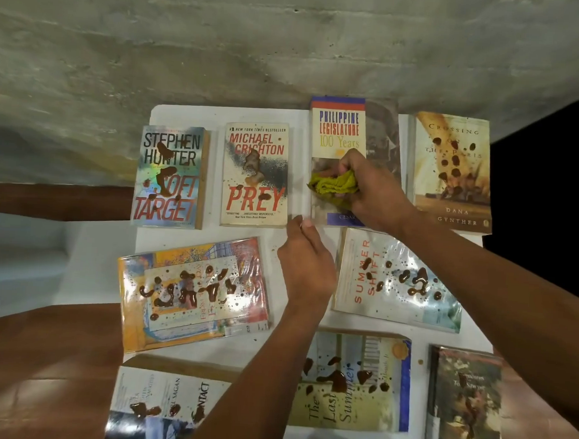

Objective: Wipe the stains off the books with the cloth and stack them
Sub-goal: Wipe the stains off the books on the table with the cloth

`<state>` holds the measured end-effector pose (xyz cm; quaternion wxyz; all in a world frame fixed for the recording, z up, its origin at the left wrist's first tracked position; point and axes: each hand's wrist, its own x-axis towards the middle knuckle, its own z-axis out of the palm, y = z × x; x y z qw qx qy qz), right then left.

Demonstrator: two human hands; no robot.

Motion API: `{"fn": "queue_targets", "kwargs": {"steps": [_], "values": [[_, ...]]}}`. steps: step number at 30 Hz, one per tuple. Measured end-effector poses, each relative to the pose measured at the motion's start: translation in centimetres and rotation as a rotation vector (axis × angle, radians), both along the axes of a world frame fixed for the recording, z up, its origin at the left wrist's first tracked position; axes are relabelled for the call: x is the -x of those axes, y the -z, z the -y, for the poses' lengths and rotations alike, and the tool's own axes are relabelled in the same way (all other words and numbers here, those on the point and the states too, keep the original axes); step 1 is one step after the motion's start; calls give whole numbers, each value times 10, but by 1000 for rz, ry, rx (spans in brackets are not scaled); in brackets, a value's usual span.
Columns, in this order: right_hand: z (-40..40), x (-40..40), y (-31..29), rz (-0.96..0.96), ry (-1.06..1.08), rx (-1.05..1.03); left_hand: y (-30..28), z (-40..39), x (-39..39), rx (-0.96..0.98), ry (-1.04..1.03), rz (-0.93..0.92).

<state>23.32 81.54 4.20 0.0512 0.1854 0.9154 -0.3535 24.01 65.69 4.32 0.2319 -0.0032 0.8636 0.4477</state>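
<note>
My right hand presses a yellow-green cloth onto the cover of the "Philippine Legislature" book at the back of the white table. My left hand rests by that book's lower left corner, fingers curled at its edge. Brown stains mark the other books: "Soft Target", "Prey", "Crossing on the Paris", "Summer Shift", a colourful book in plastic wrap, "The Last Summer", "Contact" and a dark book.
A rough concrete wall rises just behind the table. Reddish-brown floor tiles show to the left and at the lower right. The books lie flat in three rows with narrow strips of white tabletop between them.
</note>
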Motion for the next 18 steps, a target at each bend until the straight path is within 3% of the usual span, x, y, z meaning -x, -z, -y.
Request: {"fn": "queue_targets", "kwargs": {"steps": [6,15,18], "values": [[11,-16,-5,44,11,89,-16,-3,-2,-83,-86,195],[24,-32,-6,119,82,184,-10,5,-1,-204,-113,278],[17,-36,-13,189,210,439,-7,6,1,-221,-112,326]]}}
